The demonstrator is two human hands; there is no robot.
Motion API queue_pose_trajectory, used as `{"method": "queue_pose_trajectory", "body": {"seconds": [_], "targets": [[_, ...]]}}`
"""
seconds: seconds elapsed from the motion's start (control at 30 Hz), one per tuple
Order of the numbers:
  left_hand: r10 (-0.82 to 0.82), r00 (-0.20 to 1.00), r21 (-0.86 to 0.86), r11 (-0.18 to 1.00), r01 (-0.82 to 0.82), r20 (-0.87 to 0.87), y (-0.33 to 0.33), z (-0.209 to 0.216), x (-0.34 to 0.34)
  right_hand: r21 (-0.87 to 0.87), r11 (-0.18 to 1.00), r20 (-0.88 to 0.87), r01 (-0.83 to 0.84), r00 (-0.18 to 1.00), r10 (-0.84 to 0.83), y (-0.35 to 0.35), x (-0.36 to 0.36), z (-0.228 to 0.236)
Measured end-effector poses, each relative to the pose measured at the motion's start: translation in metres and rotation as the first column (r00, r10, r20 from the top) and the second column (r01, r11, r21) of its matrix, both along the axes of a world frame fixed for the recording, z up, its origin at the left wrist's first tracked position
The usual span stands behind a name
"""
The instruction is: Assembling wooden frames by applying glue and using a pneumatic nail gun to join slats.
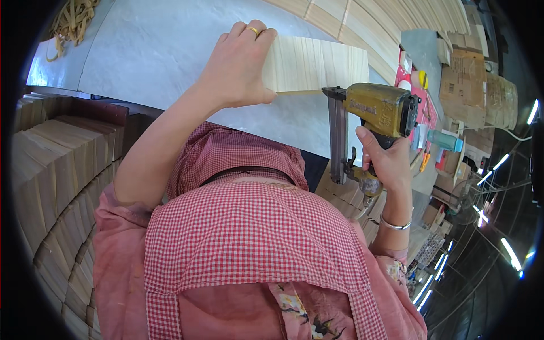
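Observation:
A pale wooden piece with striped grain [317, 63] lies on the grey tabletop [147, 48] in front of me. My left hand [241, 67] clasps its left end, thumb at the near edge and fingers over the far side. In my right hand [390, 161] is a yellow and black air nail gun [377, 102], gripped by its handle. The gun's nose meets or nearly meets the near right part of the wood; actual contact is hard to make out. Its magazine points down toward me, past the table edge.
Stacked wooden pieces [62, 156] fill the lower left beside the table. Pale boards [368, 28] lie along the far side. A bundle of tan strips [73, 22] sits far left. To the right are a teal-capped bottle [445, 140], a yellow roll [423, 79] and cardboard [464, 85].

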State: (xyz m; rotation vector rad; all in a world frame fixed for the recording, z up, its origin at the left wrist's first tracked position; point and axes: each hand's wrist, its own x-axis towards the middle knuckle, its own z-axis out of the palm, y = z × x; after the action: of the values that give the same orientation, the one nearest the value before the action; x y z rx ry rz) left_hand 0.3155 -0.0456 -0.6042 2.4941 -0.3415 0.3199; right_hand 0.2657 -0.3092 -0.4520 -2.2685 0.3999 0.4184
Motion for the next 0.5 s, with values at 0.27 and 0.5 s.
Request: {"method": "queue_pose_trajectory", "body": {"seconds": [0.27, 0.5], "targets": [[-0.032, 0.999, -0.023, 0.999, 0.031, -0.041, 0.01, 0.0, -0.01, -0.006, 1.0, 0.058, -0.029, 0.998, 0.029, 0.003, -0.002, 0.002], [-0.135, 0.991, -0.347, 0.93, 0.123, -0.01, 0.037, -0.026, -0.029, -0.013, 0.997, 0.119, -0.078, 0.99, 0.079, 0.024, -0.018, 0.013]]}}
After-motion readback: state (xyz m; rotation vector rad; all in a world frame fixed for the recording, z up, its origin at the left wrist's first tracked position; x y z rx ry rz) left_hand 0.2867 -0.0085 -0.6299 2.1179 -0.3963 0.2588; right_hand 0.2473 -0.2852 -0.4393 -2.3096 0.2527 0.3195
